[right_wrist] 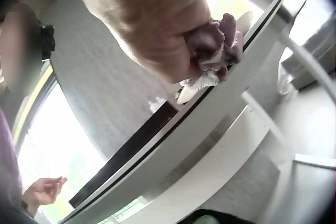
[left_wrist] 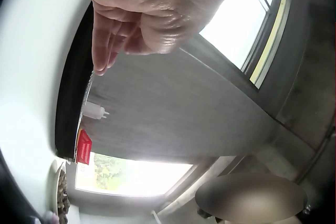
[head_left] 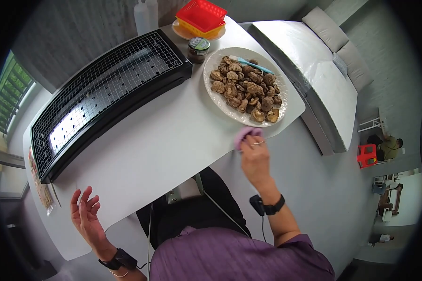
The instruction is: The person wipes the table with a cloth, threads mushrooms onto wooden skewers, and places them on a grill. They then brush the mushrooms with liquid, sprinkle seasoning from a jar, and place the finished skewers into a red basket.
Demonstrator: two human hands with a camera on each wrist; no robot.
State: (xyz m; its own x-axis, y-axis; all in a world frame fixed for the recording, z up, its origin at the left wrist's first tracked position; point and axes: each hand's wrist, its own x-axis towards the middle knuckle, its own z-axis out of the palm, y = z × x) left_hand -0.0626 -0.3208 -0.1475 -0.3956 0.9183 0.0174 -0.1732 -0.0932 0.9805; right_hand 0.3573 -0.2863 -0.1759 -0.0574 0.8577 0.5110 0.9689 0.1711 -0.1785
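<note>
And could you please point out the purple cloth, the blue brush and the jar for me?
Purple cloth (right_wrist: 214, 48): right wrist view, on its crumpled middle.
Blue brush (head_left: 253, 64): head view, on its handle.
Jar (head_left: 199, 45): head view, on its lid.

1. We see a grey wall (left_wrist: 173, 113) behind a long white table (head_left: 140, 164).
2. Bright light fills the window (left_wrist: 131, 176), and we spot green outside.
3. We see grey floor (head_left: 309, 187) beside the table.
4. Near it is something like a big bed (head_left: 319, 70) with pale pillows (head_left: 320, 28).
5. Far off, we see a red stool (head_left: 367, 155).
</note>
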